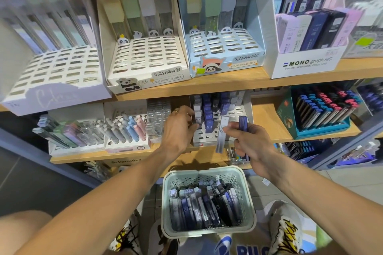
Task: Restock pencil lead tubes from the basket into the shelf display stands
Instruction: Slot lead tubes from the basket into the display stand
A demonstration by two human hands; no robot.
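A pale green basket (247, 194) low in the middle holds several grey, blue and black lead tubes (204, 207). Above it, on the lower shelf, stands a white slotted display stand (238, 115) partly filled with grey and blue tubes (208, 109). My left hand (178, 128) grips a grey lead tube (197, 118) at the stand's left column. My right hand (251, 143) is in front of the stand and holds two tubes, a clear grey one (222, 134) and a dark blue one (243, 124).
The upper wooden shelf (228, 83) carries panda display stands (149, 56) with mostly bare slots and a MONO box (306, 64). Other lead stands (97, 132) sit left of my left hand, a teal stand (319, 114) to the right. Patterned shoes (288, 232) flank the basket.
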